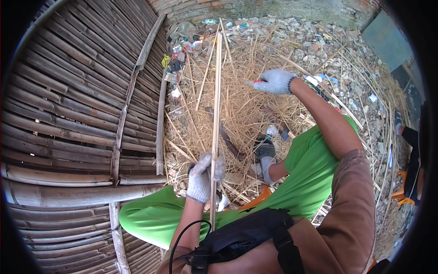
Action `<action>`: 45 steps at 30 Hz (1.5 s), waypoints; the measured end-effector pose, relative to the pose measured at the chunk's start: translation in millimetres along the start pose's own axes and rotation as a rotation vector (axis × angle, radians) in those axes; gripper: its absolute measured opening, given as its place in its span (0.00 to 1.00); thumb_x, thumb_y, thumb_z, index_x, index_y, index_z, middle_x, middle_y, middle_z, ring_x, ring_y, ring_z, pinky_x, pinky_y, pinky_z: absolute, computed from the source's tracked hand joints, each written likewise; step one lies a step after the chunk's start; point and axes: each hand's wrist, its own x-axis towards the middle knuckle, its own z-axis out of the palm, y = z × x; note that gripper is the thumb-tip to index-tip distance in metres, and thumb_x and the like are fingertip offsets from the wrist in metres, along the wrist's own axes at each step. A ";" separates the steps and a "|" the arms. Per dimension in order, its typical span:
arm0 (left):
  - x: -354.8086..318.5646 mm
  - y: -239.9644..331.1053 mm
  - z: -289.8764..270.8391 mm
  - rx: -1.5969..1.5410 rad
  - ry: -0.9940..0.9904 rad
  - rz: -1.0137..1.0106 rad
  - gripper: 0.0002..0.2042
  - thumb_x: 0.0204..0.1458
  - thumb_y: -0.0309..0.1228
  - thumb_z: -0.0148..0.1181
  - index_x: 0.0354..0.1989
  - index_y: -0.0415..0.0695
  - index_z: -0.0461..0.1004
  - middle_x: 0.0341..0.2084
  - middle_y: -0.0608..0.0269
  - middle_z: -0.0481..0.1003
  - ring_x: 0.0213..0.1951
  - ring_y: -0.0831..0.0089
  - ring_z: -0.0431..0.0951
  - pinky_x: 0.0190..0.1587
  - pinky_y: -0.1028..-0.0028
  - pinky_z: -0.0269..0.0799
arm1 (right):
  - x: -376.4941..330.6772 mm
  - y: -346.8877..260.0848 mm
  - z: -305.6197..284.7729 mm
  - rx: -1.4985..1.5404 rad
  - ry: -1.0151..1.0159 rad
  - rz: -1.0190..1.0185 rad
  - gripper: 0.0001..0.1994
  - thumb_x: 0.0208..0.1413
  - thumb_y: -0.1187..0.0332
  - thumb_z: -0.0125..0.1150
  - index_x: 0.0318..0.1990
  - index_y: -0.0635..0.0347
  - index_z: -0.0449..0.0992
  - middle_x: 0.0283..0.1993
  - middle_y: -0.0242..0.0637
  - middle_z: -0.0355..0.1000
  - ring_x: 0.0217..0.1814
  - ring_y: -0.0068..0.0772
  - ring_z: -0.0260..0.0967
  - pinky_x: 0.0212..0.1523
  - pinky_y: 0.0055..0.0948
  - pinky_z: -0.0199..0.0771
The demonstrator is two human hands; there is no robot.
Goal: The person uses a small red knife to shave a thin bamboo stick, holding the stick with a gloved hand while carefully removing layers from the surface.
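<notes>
My left hand (206, 176), in a pale knitted glove, is closed round a long split bamboo strip (217, 98). The strip runs from near my lap far out ahead of me. To the right and farther out, my right hand (276, 82), also gloved, is closed on a small knife. Just the knife's short grey blade (248, 82) and a bit of red show past the fingers. The blade points left toward the strip, apart from it. Beneath both hands lies a heap of bamboo shavings (242, 102). A dark curved piece (228, 139) rests on the heap.
A bamboo slat wall (77, 105) stands close on my left. Rubble and litter (283, 36) reach the brick wall (273, 8) at the back. Long thin strips (388, 137) lie on the right, near another person's leg (408, 134). My shoe (264, 150) is beside the shavings.
</notes>
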 end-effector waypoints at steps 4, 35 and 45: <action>1.6 4.8 5.1 0.073 -0.005 0.003 0.18 0.69 0.34 0.65 0.60 0.38 0.72 0.42 0.61 0.73 0.36 0.75 0.72 0.33 0.76 0.72 | -19.3 -43.7 -2.3 0.036 0.107 -0.070 0.38 0.72 0.31 0.45 0.51 0.62 0.84 0.47 0.58 0.84 0.50 0.59 0.83 0.54 0.54 0.81; 7.6 -14.8 21.9 0.517 0.203 0.222 0.09 0.73 0.30 0.53 0.55 0.39 0.68 0.30 0.62 0.76 0.19 0.80 0.69 0.18 0.79 0.64 | -60.4 -155.2 113.1 -0.065 0.188 -0.234 0.14 0.63 0.52 0.60 0.33 0.49 0.84 0.29 0.46 0.82 0.32 0.51 0.85 0.32 0.54 0.83; -5.5 -32.4 43.4 0.669 0.134 0.197 0.07 0.75 0.31 0.51 0.53 0.42 0.67 0.31 0.64 0.74 0.19 0.81 0.68 0.17 0.80 0.63 | -38.1 -97.3 52.8 -0.010 0.221 0.067 0.13 0.62 0.52 0.62 0.41 0.44 0.89 0.37 0.43 0.86 0.41 0.52 0.86 0.42 0.54 0.86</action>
